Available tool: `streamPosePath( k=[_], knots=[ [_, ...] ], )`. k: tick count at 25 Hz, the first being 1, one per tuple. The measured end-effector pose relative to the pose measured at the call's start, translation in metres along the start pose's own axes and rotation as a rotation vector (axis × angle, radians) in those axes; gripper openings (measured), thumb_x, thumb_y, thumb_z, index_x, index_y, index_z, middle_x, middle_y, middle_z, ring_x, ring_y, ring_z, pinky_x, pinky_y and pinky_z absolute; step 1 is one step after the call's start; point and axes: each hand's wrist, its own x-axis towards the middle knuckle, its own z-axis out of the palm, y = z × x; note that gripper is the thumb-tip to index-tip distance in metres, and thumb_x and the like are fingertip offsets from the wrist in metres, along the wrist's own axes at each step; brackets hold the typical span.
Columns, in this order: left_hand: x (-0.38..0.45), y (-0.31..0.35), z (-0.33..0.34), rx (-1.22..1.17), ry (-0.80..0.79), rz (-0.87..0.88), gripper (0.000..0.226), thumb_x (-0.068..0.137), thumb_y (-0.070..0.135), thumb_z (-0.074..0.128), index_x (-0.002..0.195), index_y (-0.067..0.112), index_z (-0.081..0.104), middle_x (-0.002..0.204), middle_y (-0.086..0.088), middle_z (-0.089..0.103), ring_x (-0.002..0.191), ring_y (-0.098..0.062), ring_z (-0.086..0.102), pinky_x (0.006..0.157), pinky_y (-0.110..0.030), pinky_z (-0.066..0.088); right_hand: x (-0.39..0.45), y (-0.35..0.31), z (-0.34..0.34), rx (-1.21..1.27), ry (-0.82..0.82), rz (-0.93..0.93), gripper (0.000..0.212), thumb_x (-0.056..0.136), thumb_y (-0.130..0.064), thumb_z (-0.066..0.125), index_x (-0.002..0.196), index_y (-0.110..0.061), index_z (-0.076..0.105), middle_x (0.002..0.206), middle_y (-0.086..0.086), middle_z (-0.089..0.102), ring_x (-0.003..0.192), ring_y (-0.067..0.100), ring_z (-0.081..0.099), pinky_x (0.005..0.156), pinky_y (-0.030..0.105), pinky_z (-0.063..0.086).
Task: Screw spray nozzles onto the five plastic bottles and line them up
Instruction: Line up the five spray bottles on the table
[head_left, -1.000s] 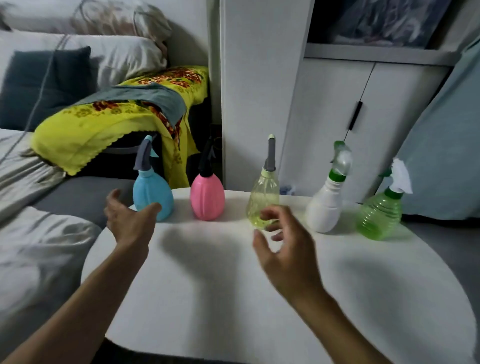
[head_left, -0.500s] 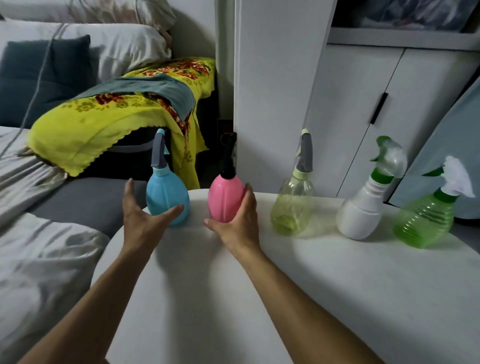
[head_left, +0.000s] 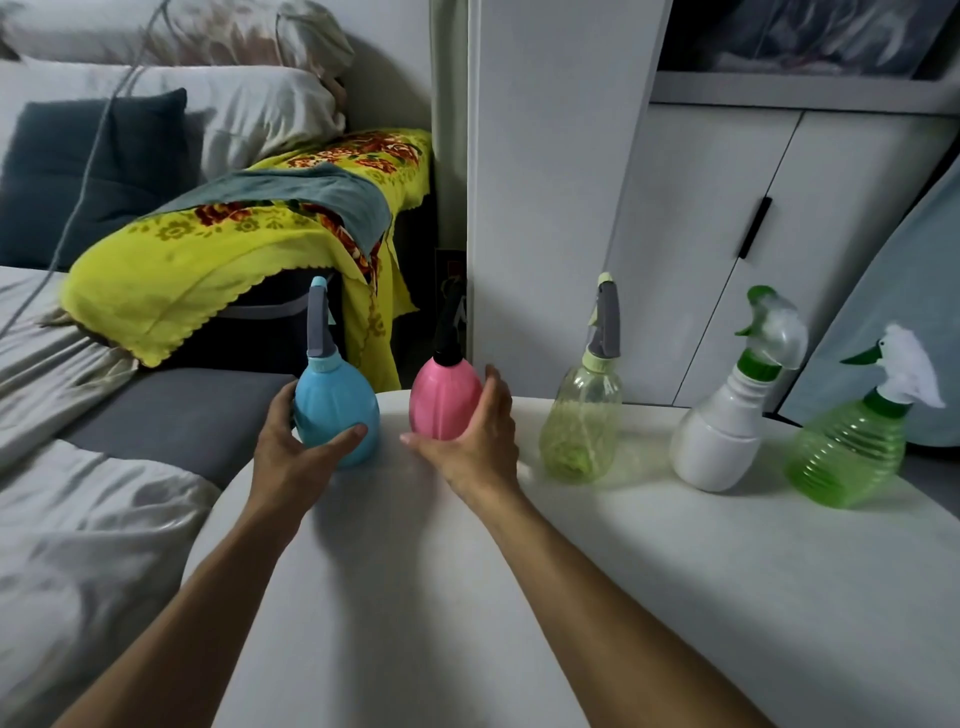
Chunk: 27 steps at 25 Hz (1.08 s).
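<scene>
Several spray bottles with nozzles on stand upright in a row along the far edge of the white table (head_left: 571, 597). From left: a blue bottle (head_left: 340, 402) with a grey nozzle, a pink bottle (head_left: 444, 397) with a black nozzle, a clear yellow-green bottle (head_left: 582, 426), a white bottle (head_left: 719, 441) with a green collar, and a green ribbed bottle (head_left: 847, 452). My left hand (head_left: 293, 449) wraps around the blue bottle's base. My right hand (head_left: 475, 436) cups the pink bottle from the right and below.
A bed with grey-white bedding (head_left: 78, 519) lies to the left of the table. A yellow floral cloth (head_left: 234, 249) covers something behind the blue bottle. White cabinets (head_left: 701, 234) stand behind the table, with a teal curtain (head_left: 893, 312) at the right.
My left hand has closed around the blue bottle. My right hand left the yellow-green bottle, went left to the pink bottle and now holds it.
</scene>
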Motion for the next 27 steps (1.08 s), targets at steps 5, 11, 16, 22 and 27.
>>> streamPosePath(
  k=[5, 11, 16, 22, 27],
  knots=[
    [0.01, -0.001, -0.005, 0.052, -0.053, -0.014, 0.086, 0.069, 0.022, 0.088, 0.142, 0.025, 0.043, 0.139, -0.008, 0.048, 0.124, -0.026, 0.049, 0.102, -0.05, 0.047, 0.024, -0.015, -0.005, -0.09, 0.052, -0.052, 0.091, 0.061, -0.049, 0.083, 0.135, -0.027, 0.035, 0.136, 0.001, 0.047, 0.12, 0.028, 0.052, 0.094, 0.042, 0.047],
    [0.005, 0.0, -0.01, 0.013, -0.06, -0.004, 0.083, 0.069, 0.016, 0.087, 0.139, 0.024, 0.043, 0.137, -0.001, 0.053, 0.122, -0.018, 0.049, 0.094, -0.036, 0.045, 0.027, -0.007, -0.012, -0.031, -0.019, -0.069, 0.089, 0.063, -0.041, 0.083, 0.135, -0.027, 0.035, 0.135, 0.001, 0.05, 0.117, 0.028, 0.055, 0.089, 0.038, 0.052],
    [0.005, -0.001, -0.008, -0.009, -0.07, -0.009, 0.082, 0.071, 0.012, 0.086, 0.14, 0.023, 0.043, 0.135, -0.001, 0.053, 0.123, -0.018, 0.049, 0.097, -0.039, 0.046, 0.032, -0.005, -0.012, -0.011, -0.003, -0.04, 0.091, 0.063, -0.039, 0.083, 0.138, -0.027, 0.032, 0.136, 0.001, 0.049, 0.117, 0.028, 0.056, 0.089, 0.039, 0.052],
    [0.005, 0.001, -0.01, 0.051, -0.11, -0.088, 0.102, 0.066, 0.017, 0.09, 0.148, 0.017, 0.03, 0.145, -0.006, 0.048, 0.133, -0.023, 0.044, 0.107, -0.05, 0.041, -0.002, 0.006, -0.028, 0.175, -0.109, 0.148, 0.119, 0.066, -0.033, 0.088, 0.155, -0.019, 0.01, 0.157, 0.005, 0.028, 0.139, 0.027, 0.037, 0.106, 0.033, 0.036],
    [-0.036, 0.021, -0.013, 0.252, 0.281, 0.051, 0.057, 0.073, 0.014, 0.079, 0.126, 0.013, 0.055, 0.115, -0.011, 0.065, 0.101, -0.028, 0.063, 0.078, -0.035, 0.048, -0.112, 0.051, -0.062, 0.205, 0.536, -0.014, 0.044, 0.072, -0.021, 0.078, 0.105, -0.028, 0.05, 0.106, 0.001, 0.063, 0.089, 0.028, 0.064, 0.069, 0.041, 0.054]
  ],
)
